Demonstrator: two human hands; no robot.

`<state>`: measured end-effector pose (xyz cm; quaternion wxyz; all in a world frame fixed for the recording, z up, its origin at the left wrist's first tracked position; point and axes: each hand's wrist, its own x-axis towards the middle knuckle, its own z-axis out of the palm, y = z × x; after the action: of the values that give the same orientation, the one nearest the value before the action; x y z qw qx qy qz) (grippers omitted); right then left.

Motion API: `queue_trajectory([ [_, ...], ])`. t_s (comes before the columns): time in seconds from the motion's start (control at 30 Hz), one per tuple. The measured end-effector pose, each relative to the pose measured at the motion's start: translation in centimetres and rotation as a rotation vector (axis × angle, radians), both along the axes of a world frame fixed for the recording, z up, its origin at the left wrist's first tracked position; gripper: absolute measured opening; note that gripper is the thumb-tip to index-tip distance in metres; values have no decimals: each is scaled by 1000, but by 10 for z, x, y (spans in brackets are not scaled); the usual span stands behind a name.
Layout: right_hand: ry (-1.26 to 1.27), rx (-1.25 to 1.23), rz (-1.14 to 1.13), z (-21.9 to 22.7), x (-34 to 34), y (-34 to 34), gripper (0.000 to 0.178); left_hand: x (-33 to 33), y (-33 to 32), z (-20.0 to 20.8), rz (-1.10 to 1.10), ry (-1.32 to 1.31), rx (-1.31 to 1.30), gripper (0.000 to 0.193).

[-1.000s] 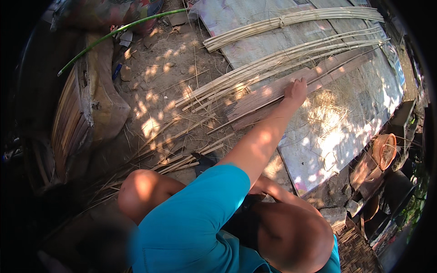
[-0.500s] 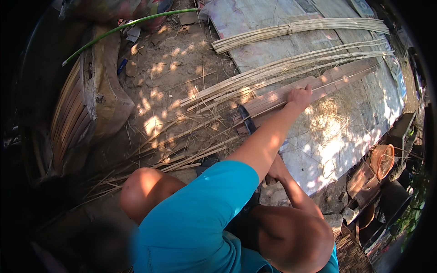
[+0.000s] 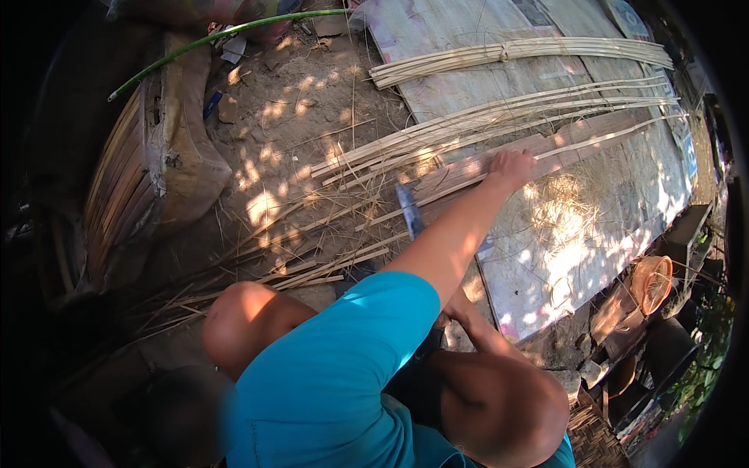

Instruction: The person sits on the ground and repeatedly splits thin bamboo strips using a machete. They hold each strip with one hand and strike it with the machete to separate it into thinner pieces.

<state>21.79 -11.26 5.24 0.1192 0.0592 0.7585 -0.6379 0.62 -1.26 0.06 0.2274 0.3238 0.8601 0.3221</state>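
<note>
My left arm reaches across to a long, thin bamboo strip (image 3: 581, 146), and my left hand (image 3: 512, 167) is closed round it. The strip lies slantwise over a flat wooden board (image 3: 460, 173), its near end sticking out past the board. Beneath my left forearm, my right hand (image 3: 456, 305) is mostly hidden. A wide, dark knife blade (image 3: 409, 210) rises on the left of that forearm, in line with my right hand; its handle is out of sight. The blade stands beside the strip, and I cannot tell whether they touch.
Several pale bamboo strips (image 3: 468, 132) lie beyond the board, and a tied bundle (image 3: 515, 53) rests farther off on the sheeting (image 3: 515, 273). Shavings (image 3: 563, 210) are heaped to the right. A green stalk (image 3: 211, 37), a curved slatted wooden piece (image 3: 125, 187) and an orange bowl (image 3: 652, 285) stand around.
The knife blade has shifted a little left, and my right hand has drawn down and left. The strip now shows paler and reaches farther at both ends. My left hand stays nearly in place.
</note>
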Motion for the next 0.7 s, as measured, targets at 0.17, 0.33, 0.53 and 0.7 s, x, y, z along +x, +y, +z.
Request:
queue_trajectory([
  [0.17,-320,-1,363,17,-7,4,47,10,-3,7,-12,30,-9,41],
  [0.33,-348,-38,487,-18,39,-32,45,8,2,9,26,2,-5,45],
  [0.53,-140,-79,-90,-29,-16,36,46,8,15,-9,-18,40,-68,49],
  [0.7,262,163,-36,-18,19,-16,31,6,17,-20,31,-37,-52,50],
])
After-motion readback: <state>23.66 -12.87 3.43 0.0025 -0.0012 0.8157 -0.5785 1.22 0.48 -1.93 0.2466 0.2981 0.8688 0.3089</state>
